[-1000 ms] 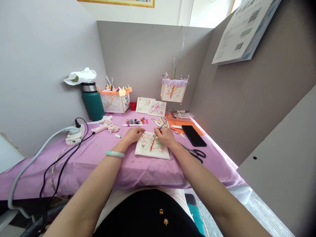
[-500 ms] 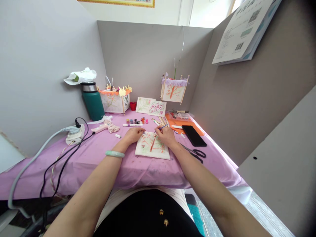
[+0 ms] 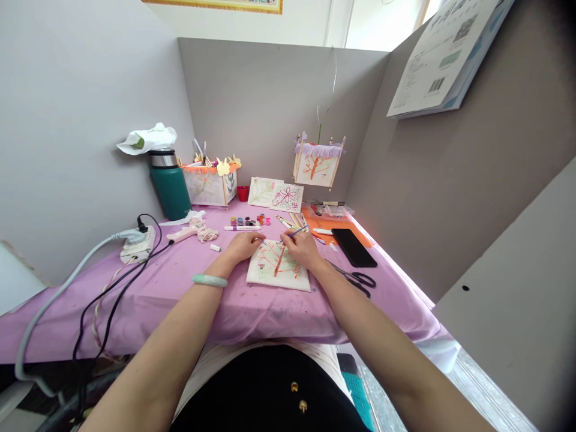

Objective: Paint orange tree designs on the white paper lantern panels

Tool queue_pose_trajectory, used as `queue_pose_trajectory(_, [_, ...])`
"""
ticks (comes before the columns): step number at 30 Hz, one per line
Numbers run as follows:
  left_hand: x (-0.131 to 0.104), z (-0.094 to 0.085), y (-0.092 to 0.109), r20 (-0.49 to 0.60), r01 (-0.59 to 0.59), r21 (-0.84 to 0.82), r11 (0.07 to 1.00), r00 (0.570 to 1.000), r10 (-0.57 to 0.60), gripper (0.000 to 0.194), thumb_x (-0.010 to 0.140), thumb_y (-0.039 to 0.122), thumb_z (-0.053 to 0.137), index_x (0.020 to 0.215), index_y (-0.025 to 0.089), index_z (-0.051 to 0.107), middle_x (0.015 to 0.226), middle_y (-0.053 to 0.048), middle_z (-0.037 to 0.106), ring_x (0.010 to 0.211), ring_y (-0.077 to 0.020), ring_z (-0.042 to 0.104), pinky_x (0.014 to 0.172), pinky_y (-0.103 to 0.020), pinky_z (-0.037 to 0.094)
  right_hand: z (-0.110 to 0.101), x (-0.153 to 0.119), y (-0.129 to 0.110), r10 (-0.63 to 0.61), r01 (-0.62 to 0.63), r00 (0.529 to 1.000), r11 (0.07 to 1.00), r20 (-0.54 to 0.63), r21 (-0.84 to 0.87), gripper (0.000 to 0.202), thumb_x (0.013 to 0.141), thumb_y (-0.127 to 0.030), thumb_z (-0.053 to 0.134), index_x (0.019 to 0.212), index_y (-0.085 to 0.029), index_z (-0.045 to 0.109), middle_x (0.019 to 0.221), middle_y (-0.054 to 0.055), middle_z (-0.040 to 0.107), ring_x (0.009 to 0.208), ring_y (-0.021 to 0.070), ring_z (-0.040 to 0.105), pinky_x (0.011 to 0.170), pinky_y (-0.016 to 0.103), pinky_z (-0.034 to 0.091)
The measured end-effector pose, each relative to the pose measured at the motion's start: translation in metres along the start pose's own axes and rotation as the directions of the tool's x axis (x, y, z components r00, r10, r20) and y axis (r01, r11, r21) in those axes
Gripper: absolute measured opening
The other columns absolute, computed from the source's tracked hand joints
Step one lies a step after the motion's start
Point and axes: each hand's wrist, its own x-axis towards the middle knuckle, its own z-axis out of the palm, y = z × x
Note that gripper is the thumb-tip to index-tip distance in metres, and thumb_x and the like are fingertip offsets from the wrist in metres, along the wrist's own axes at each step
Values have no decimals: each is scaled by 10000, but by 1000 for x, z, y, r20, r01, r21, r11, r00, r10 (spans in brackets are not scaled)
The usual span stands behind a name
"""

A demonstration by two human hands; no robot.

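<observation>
A white panel (image 3: 278,275) painted with a red-brown tree and green marks lies flat on the purple cloth. My right hand (image 3: 300,247) pinches a thin blue brush (image 3: 299,230) over the panel's upper right part. At the upper left corner of the panel rests my left hand (image 3: 245,246), its fingers closed at the edge; whatever they hold is too small to tell. Small paint pots (image 3: 247,221) and a capped-looking purple-and-white marker (image 3: 242,228) lie just beyond my hands.
Scissors (image 3: 360,279) and a black phone (image 3: 354,248) lie at the right. Behind are two drawn cards (image 3: 287,197), a red cup (image 3: 243,193) and a hanging lantern (image 3: 317,165). A green bottle (image 3: 171,191), a glue gun (image 3: 185,231) and cables occupy the left.
The brush in my right hand has tilted slightly, and its tip has shifted a little to the left. My left hand and the panel have stayed in place.
</observation>
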Motion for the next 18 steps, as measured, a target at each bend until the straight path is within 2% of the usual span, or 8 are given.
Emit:
queue_pose_trajectory(5, [0, 1, -2, -7, -2, -3, 1000, 1000, 2, 360, 775, 226, 396, 1018, 186, 659, 1070, -45, 651, 991, -187, 582, 896, -275, 421, 2, 0, 2, -32, 32, 999, 999, 22, 15, 279, 859, -322, 392, 773, -203, 630, 734, -6, 660, 725, 107, 591, 663, 187, 358])
queue_pose_trajectory(13, [1, 3, -4, -6, -4, 0, 1000, 1000, 4, 367, 779, 234, 386, 1025, 177, 652, 1069, -43, 652, 990, -172, 582, 875, -257, 426, 4, 1, 7, 24, -20, 995, 999, -101, 47, 258, 862, -338, 401, 802, -212, 617, 759, 6, 666, 740, 127, 597, 651, 202, 368])
queue_pose_trajectory(18, [1, 2, -3, -4, -5, 7, 1000, 1000, 5, 360, 778, 236, 391, 1018, 184, 655, 1071, -39, 651, 990, -171, 581, 868, -255, 427, 4, 2, 6, -24, 27, 998, 998, -54, 56, 236, 854, -308, 423, 781, -211, 625, 768, 4, 668, 742, 127, 596, 668, 208, 374])
